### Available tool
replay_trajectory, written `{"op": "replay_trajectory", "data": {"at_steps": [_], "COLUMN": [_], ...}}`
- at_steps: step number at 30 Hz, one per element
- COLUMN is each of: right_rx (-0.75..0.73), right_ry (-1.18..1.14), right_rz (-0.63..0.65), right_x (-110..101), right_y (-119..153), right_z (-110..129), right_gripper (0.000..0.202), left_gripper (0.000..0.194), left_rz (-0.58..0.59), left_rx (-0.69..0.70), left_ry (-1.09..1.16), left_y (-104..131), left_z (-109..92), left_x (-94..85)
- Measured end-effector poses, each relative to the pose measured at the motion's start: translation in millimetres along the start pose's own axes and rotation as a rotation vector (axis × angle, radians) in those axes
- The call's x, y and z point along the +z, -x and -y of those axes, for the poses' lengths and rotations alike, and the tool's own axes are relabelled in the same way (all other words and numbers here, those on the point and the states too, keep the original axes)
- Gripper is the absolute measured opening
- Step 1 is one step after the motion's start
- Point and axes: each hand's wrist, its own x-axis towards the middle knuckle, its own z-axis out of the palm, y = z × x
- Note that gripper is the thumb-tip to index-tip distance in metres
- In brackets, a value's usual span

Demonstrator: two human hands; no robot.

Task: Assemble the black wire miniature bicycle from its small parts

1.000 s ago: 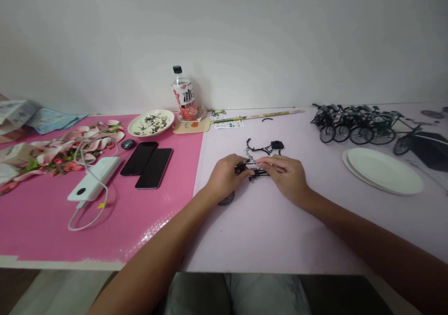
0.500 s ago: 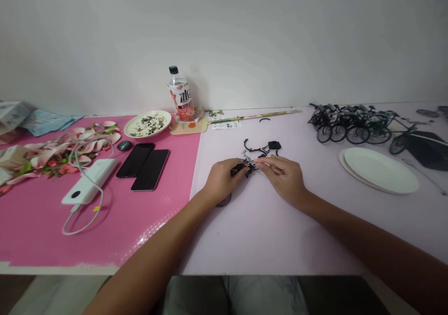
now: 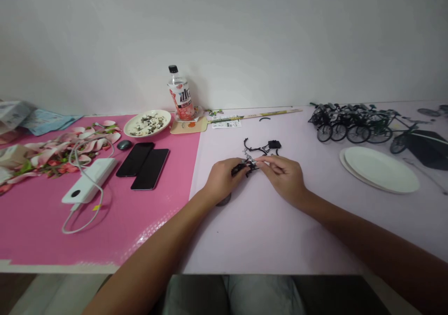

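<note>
My left hand (image 3: 221, 178) is closed on a dark model bicycle part (image 3: 238, 168), its fingers wrapped round it. Fingertips of my right hand (image 3: 284, 175) pinch a small silvery piece (image 3: 250, 160) against that part; its exact kind is too small to make out. The two hands nearly meet over the pale table. Just beyond them lie loose black bicycle parts (image 3: 274, 144), some curved and one block-shaped. Partly hidden under my left wrist is a small black wheel (image 3: 224, 200).
Assembled model bicycles (image 3: 357, 123) stand in a row at back right, behind stacked white plates (image 3: 381, 170). To the left are two phones (image 3: 150, 169), a white power bank (image 3: 90, 180) with cable, a bowl (image 3: 164, 127), a drink bottle (image 3: 182, 100) and artificial petals (image 3: 59, 154).
The silvery piece has shifted and turned slightly between my fingertips. Both hands stay almost in the same place.
</note>
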Motion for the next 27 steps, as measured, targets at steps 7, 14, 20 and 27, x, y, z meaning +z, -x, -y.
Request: {"op": "replay_trajectory", "data": {"at_steps": [7, 14, 20, 27], "right_rx": [0.009, -0.029, -0.028, -0.045], "right_ry": [0.019, 0.069, 0.112, 0.104], "right_rz": [-0.002, 0.012, 0.021, 0.025], "right_x": [1, 0, -2, -2], "right_y": [0, -1, -1, 0], "right_z": [0, 3, 3, 3], "right_gripper": [0.022, 0.024, 0.029, 0.024], "left_gripper": [0.033, 0.058, 0.032, 0.035], "left_rz": [-0.101, -0.066, 0.002, 0.074], "left_rx": [-0.083, -0.006, 0.052, 0.085], "left_ry": [0.210, 0.118, -0.022, 0.031], "left_y": [2, 4, 2, 1], "left_z": [3, 3, 7, 6], "left_x": [6.8, 1.8, 0.1, -3.2]}}
